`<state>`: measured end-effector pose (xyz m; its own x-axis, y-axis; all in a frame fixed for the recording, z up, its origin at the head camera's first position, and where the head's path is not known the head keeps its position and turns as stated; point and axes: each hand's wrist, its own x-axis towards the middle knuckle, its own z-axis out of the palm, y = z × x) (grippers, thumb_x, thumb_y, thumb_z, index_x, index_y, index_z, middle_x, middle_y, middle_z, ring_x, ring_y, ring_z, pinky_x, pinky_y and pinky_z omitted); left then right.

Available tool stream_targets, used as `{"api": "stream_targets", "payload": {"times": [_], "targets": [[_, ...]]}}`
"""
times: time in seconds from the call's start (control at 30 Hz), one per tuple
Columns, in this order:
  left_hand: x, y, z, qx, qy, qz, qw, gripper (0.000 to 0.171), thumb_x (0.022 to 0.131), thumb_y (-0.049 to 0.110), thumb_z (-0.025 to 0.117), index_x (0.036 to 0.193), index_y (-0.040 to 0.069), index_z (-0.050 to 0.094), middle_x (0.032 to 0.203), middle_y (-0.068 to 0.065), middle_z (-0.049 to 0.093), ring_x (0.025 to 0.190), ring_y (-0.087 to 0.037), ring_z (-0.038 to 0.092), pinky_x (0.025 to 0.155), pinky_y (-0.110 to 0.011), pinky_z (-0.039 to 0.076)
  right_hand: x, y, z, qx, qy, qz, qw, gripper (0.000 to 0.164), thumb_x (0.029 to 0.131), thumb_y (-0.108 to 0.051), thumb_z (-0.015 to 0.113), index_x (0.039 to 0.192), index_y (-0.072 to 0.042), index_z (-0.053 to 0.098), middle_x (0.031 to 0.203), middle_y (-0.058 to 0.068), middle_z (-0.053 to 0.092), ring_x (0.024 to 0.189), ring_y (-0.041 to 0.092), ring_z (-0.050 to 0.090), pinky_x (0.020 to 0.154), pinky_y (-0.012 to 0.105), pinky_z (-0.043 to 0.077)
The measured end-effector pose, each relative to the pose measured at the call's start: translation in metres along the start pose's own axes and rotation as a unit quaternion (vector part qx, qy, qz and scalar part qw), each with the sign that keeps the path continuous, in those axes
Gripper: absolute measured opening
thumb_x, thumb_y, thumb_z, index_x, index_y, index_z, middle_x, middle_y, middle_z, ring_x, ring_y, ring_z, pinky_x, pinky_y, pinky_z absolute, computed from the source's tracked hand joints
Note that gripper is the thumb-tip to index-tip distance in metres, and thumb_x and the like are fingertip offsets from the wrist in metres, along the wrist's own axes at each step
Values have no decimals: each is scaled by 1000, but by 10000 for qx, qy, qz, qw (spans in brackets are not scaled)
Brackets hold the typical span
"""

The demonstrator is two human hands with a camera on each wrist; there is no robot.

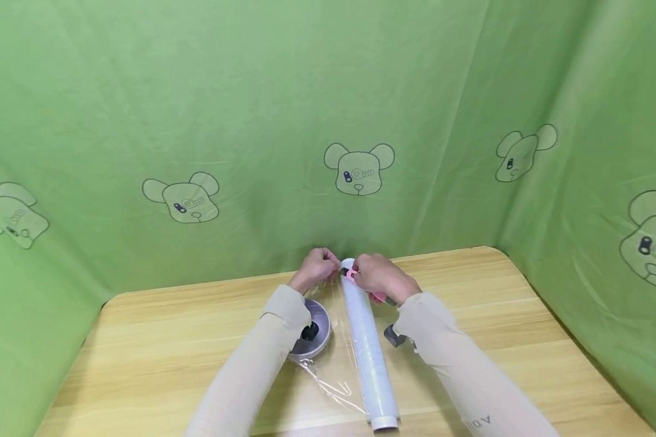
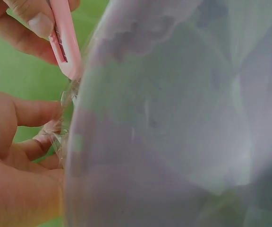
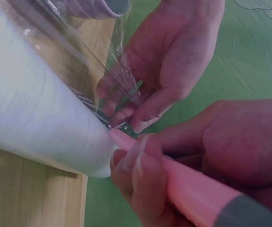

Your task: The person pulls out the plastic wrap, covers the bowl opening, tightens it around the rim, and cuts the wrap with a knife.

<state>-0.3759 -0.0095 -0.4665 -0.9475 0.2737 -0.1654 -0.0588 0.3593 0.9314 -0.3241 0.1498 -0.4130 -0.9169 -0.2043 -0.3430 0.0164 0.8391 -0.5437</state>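
A long roll of cling film point(image 1: 367, 349) lies lengthwise on the table, its far end between my hands. A clear sheet of film point(image 3: 74, 40) stretches from it towards a pale purple bowl point(image 1: 321, 321), partly hidden behind my left forearm. My left hand point(image 1: 317, 267) pinches the bunched film edge between thumb and fingers near the roll's far end. In my right hand point(image 1: 381, 276) I grip a pink utility knife point(image 3: 192, 187) with a grey end. Its tip meets the film beside the left fingertips in the right wrist view. The bowl's wall point(image 2: 164, 123) fills much of the left wrist view.
A dark object point(image 1: 393, 335) lies right of the roll, partly covered by my right sleeve. Something black point(image 1: 309, 331) shows at the bowl. The wooden table point(image 1: 197, 328) ends at a green curtain point(image 1: 273, 121) just past my hands.
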Motion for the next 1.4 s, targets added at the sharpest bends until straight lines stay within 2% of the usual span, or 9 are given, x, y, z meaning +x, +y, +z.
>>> {"api": "stream_targets", "payload": {"times": [0.17,0.27,0.4,0.5,0.6,0.87,1.0,1.13,1.4], "targets": [[1,-2,0,-10,-45,44,10000,12,93,-2,60,102,-8,60,96,-18,64,72,-19,53,58,-26,48,1,-1,1,63,-75,82,9999,28,104,-6,49,126,6,62,87,26,68,47,17,55,36,22,44],[1,-4,-1,-174,-61,49,9998,13,92,-3,60,103,-11,60,97,-19,65,74,-21,55,60,-26,49,2,-1,2,90,-106,96,9999,30,104,-5,48,128,6,61,88,27,68,46,16,55,36,22,44],[3,-3,0,-485,-120,-12,9987,11,91,-6,59,102,-11,59,109,-25,66,87,-28,62,76,-35,58,2,-1,3,149,-123,109,9998,29,104,-5,48,128,6,61,89,28,68,46,16,54,36,22,45],[5,-2,1,-495,-155,-40,9986,13,91,-7,60,104,-11,59,115,-24,67,99,-33,64,90,-42,58,3,-1,2,235,-138,133,9995,30,103,-4,48,129,6,60,90,28,68,47,16,54,37,22,45],[6,-1,1,-337,-146,-34,9993,15,91,-7,61,105,-11,60,116,-24,68,106,-36,64,95,-43,56,4,0,2,270,-167,149,9994,32,103,-4,47,132,6,58,90,28,68,47,17,54,37,22,45],[6,3,-1,173,-36,24,9998,4,91,-2,66,93,-1,63,106,-18,70,110,-39,63,88,-33,54,1,2,-2,166,-234,8,9996,38,103,-5,47,139,6,54,78,23,67,42,14,50,33,20,38],[6,3,-2,44,-159,-19,9999,6,91,-3,66,97,-4,64,105,-18,69,112,-42,62,95,-40,54,-4,1,-5,179,-286,-49,9994,40,103,-4,47,142,6,52,74,24,67,40,13,47,31,20,34],[5,2,-4,-66,-237,-68,9997,9,92,-2,66,100,-6,65,100,-16,68,104,-41,62,95,-48,54,-5,2,-5,224,-335,-50,9992,41,104,-5,47,143,5,52,77,27,68,40,13,45,31,20,33],[7,0,-3,-115,-320,-140,9993,12,93,-3,63,102,-9,68,102,-22,70,86,-30,62,80,-41,57,-4,2,-3,227,-292,-17,9993,40,104,-6,47,142,4,53,72,21,66,41,13,47,32,20,35]]}}
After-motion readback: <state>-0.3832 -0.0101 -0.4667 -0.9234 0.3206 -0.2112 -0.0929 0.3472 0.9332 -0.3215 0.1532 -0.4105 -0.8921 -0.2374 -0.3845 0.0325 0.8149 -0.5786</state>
